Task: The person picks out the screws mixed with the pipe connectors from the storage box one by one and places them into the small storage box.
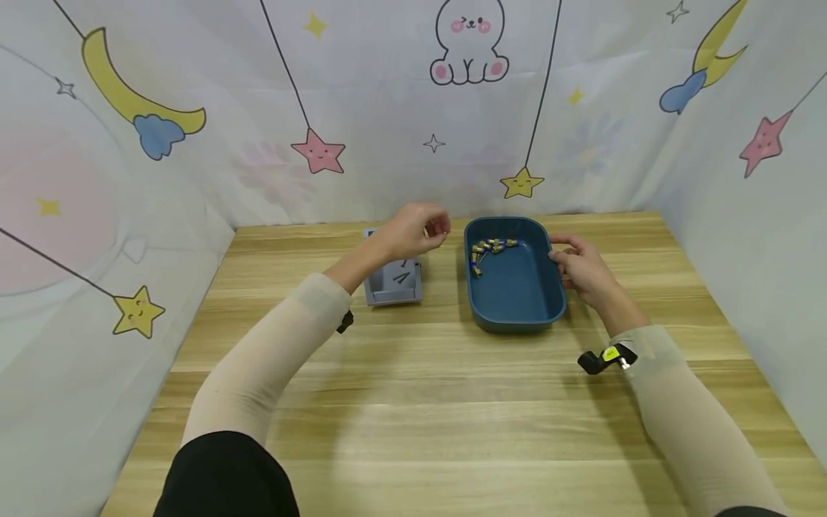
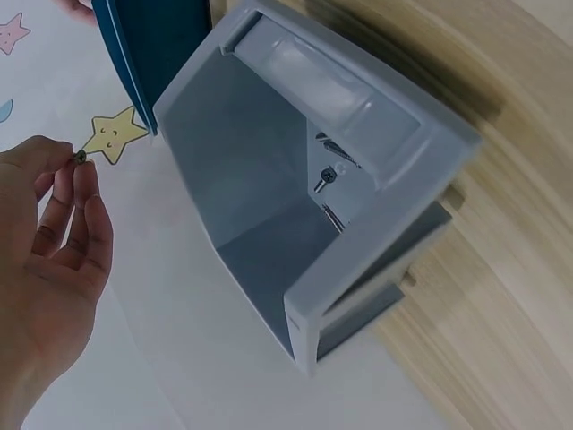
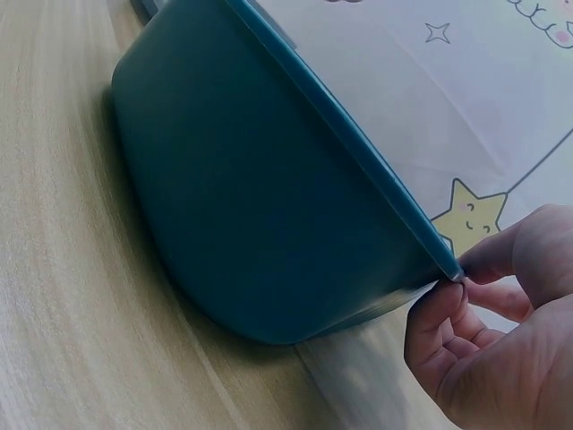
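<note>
One wide view, two close
Head camera looks forward and down across the surface (image 1: 452,402); left wrist faces the grey box (image 2: 246,134), right wrist the blue tub (image 3: 242,197), which all share.

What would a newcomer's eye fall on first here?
Likely the dark blue tub on the wooden table, gripped by the right hand, with brassy fittings in its far left corner. Left of it, the left hand pinches a tiny piece near a grey box of screws. Behind hangs pale cloth with cartoon stars.
</note>
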Demonstrator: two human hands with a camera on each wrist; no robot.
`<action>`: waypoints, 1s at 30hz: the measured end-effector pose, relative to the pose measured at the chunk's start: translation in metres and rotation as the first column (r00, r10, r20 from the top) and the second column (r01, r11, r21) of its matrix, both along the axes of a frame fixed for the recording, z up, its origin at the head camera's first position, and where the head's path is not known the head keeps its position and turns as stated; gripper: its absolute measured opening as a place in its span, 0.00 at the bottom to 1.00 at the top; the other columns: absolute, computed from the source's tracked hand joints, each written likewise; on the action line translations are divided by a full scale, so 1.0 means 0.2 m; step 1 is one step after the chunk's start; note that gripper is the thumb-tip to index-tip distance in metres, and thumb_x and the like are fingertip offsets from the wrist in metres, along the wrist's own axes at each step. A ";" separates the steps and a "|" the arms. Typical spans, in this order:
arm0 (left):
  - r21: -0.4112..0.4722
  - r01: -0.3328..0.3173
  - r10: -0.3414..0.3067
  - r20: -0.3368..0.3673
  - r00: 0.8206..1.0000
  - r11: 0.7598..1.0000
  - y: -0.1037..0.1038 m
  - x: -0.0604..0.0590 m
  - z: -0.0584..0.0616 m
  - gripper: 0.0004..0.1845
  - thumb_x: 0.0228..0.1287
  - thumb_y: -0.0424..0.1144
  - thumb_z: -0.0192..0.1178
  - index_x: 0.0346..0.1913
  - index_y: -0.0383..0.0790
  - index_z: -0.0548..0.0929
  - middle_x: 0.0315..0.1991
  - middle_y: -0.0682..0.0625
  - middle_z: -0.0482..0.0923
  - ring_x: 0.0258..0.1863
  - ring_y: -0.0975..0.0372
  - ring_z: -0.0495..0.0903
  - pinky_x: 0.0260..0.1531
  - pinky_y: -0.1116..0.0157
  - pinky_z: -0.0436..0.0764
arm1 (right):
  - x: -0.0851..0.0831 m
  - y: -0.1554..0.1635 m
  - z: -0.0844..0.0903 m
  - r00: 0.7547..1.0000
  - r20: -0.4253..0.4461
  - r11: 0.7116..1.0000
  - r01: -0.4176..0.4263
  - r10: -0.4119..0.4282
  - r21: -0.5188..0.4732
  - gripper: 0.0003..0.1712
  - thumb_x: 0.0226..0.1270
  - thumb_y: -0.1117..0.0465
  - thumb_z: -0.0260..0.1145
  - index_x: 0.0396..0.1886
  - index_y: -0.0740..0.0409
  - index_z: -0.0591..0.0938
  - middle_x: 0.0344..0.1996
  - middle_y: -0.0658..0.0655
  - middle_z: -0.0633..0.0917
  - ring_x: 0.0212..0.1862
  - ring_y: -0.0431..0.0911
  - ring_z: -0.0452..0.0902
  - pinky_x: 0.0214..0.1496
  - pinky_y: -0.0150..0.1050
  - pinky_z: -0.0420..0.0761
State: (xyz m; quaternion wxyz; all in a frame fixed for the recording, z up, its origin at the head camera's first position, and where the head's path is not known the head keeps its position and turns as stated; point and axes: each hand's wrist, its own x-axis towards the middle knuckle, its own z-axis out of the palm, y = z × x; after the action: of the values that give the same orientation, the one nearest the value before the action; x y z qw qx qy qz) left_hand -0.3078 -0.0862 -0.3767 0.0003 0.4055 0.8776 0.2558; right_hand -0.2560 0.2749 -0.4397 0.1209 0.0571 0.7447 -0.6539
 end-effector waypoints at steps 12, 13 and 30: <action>0.017 -0.014 0.014 0.001 1.000 1.000 -0.06 0.00 -0.01 0.02 0.74 0.31 0.63 0.45 0.37 0.85 0.40 0.48 0.84 0.38 0.61 0.84 0.41 0.66 0.84 | -0.01 0.00 -0.01 1.000 0.016 1.000 0.006 -0.006 -0.009 0.30 0.84 0.62 0.57 0.81 0.57 0.65 0.34 0.49 0.73 0.28 0.38 0.69 0.22 0.32 0.72; 0.016 -0.017 0.016 0.005 1.000 1.000 -0.07 0.00 -0.01 0.02 0.75 0.31 0.63 0.44 0.37 0.85 0.40 0.47 0.84 0.38 0.61 0.84 0.41 0.65 0.84 | -0.01 0.00 -0.01 1.000 0.018 1.000 0.007 -0.007 -0.009 0.30 0.85 0.62 0.57 0.81 0.57 0.64 0.34 0.49 0.73 0.28 0.38 0.69 0.22 0.32 0.72; -0.041 -0.071 0.072 0.021 0.997 0.997 -0.18 0.01 -0.01 0.03 0.74 0.30 0.63 0.45 0.37 0.85 0.41 0.46 0.85 0.39 0.58 0.84 0.42 0.61 0.85 | 0.00 -0.01 -0.01 1.000 0.014 1.000 0.008 -0.007 -0.021 0.30 0.84 0.63 0.57 0.80 0.57 0.65 0.33 0.49 0.73 0.26 0.37 0.68 0.21 0.31 0.73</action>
State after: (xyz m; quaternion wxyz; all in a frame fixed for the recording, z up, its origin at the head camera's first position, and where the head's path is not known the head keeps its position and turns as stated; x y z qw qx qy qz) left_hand -0.3058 -0.1212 -0.3783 0.0095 0.3710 0.8964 0.2424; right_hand -0.2566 0.2731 -0.4418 0.1243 0.0633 0.7367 -0.6616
